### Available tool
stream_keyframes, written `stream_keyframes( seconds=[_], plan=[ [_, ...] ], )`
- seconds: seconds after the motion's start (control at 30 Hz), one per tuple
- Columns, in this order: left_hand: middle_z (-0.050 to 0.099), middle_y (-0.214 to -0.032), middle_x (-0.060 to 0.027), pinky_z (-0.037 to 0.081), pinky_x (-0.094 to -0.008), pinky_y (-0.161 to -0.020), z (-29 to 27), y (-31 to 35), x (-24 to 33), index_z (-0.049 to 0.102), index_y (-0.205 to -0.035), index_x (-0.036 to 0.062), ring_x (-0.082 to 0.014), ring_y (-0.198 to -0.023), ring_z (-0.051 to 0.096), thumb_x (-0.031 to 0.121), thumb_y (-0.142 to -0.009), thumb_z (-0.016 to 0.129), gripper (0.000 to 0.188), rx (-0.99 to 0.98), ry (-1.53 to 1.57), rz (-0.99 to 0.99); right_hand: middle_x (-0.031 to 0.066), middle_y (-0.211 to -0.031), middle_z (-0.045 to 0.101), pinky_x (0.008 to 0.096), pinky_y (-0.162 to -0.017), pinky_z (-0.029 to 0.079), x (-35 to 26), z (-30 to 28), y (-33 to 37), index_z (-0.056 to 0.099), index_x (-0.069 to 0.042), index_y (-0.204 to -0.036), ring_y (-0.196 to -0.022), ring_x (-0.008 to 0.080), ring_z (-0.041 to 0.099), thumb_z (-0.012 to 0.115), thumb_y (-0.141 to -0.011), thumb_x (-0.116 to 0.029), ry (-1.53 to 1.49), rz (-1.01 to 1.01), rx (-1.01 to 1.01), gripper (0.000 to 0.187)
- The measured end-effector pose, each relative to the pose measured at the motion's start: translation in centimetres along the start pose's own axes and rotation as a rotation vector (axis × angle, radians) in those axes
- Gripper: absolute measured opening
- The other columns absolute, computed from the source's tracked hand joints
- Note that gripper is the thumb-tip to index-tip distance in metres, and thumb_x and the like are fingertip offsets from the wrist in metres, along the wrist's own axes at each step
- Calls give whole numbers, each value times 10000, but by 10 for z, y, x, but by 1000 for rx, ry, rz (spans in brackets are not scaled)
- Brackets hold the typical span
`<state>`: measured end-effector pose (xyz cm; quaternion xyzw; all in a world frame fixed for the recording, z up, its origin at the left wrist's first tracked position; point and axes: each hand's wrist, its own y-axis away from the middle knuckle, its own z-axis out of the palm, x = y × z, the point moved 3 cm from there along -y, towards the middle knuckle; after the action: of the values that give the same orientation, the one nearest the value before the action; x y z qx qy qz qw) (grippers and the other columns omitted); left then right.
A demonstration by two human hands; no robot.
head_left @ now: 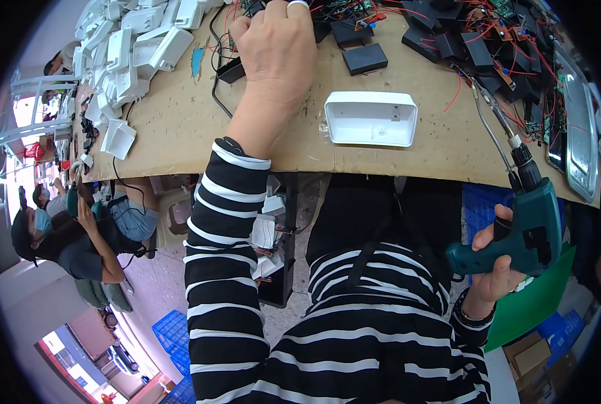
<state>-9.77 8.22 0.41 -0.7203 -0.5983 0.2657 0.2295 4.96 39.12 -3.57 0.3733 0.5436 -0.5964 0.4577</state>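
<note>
My left hand point(277, 50) reaches to the far side of the table, back of the hand up, among wires and dark parts. Its fingers curl downward at the picture's top edge, and what they hold, if anything, is hidden. At the right, my right hand point(494, 269) is wrapped around the handle of a dark green power drill point(539, 222). The drill's black chuck and long bit point up toward the table's far right. Between the hands, a white plastic housing point(371, 133) lies on the table with its hollow side showing.
White plastic housings point(119, 50) are heaped at the far left. Black boxes point(366, 59) and circuit parts with red wires point(502, 34) crowd the far right. A black cable point(214, 67) runs by my left wrist. A co-worker point(78, 236) sits at the left.
</note>
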Motion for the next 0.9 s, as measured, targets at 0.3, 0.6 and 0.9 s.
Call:
stream_keyframes(
  seconds=[0.3, 0.6, 0.9],
  plan=[
    [586, -834, -87, 384, -360, -713, 6, 17, -11, 563, -869, 54, -270, -768, 562, 27, -737, 571, 135, -44, 54, 95, 307, -1184, 437, 217, -537, 464, 2, -1, -1, 191, 24, -1337, -706, 156, 560, 560, -858, -257, -24, 3, 4, 667],
    [627, -811, -85, 479, -279, -660, -31, 15, -78, 565, -906, 0, -181, -708, 613, 27, -858, 528, 66, 281, 1254, -491, 299, -1194, 429, 215, -546, 453, -2, 5, -2, 204, 29, -1333, -711, 154, 546, 559, -863, -282, -71, 22, 1, 666],
    [544, -810, -41, 429, -231, -659, -79, 47, -68, 593, -1053, -27, -94, -665, 482, -17, -847, 479, 236, 180, 1401, -514, 247, -1237, 408, 208, -559, 431, 2, 18, -8, 235, 41, -1312, -720, 119, 487, 510, -888, -330, -295, 106, -42, 627]
  ],
)
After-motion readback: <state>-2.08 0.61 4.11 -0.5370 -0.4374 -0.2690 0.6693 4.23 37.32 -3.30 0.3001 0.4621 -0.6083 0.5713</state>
